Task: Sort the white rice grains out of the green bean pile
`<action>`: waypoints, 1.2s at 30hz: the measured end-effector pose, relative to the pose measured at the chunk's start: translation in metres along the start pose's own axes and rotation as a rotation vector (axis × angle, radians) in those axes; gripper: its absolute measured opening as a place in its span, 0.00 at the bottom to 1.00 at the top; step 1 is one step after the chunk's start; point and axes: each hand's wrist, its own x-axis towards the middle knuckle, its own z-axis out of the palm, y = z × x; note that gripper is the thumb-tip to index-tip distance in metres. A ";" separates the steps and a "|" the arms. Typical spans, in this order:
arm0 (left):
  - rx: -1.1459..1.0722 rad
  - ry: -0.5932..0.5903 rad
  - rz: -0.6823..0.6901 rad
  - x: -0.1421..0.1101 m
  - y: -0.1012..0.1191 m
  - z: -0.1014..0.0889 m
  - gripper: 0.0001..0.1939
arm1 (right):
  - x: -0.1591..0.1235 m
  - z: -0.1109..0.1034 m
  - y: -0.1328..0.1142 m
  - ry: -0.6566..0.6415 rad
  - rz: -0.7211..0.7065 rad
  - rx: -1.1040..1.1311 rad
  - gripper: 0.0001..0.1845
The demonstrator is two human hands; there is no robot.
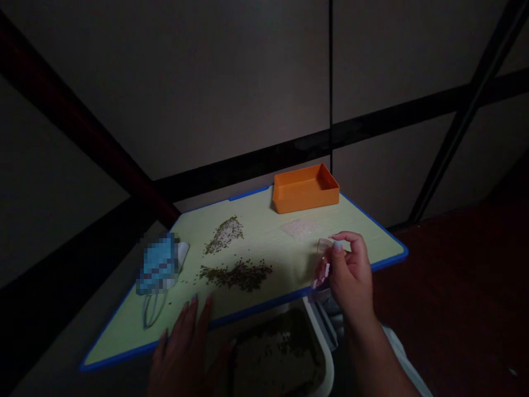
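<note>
My right hand [352, 275] is closed on a small see-through packet [321, 267] with pinkish-white pieces in its lower part. It is held upright at the table's front edge; whether it is a bag or a stiff case I cannot tell. My left hand [184, 347] has its fingers spread, over the front edge of the table. Beyond those fingers lies a loose pile of dark green grains [239, 274]. Farther back is a second pile, of whitish bits mixed with green grains [226, 234]. A pale pinkish patch [300, 227] lies in front of the orange tray.
An orange tray [306, 199] stands at the back right of the yellow-green table [264, 215] with blue edging. A blurred blue item with a strap [159, 264] lies at the left. Below the front edge is a white-rimmed tub [326, 353] with dark grains. A panelled wall stands behind.
</note>
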 end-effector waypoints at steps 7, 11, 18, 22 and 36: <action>-0.039 -0.061 -0.066 0.004 0.006 -0.005 0.38 | 0.002 -0.004 0.000 -0.129 0.031 -0.080 0.11; -0.041 -0.045 -0.093 0.004 0.012 -0.009 0.36 | 0.002 -0.006 0.006 -0.171 0.033 -0.128 0.09; -0.053 -0.082 -0.106 0.006 0.018 -0.019 0.35 | 0.005 -0.010 0.008 -0.224 -0.084 -0.293 0.11; -0.047 -0.080 -0.098 0.005 0.016 -0.018 0.35 | 0.007 -0.013 0.011 -0.327 -0.221 -0.242 0.19; 0.000 -0.103 -0.069 0.006 0.007 -0.009 0.38 | 0.008 -0.014 0.016 -0.375 -0.259 -0.286 0.37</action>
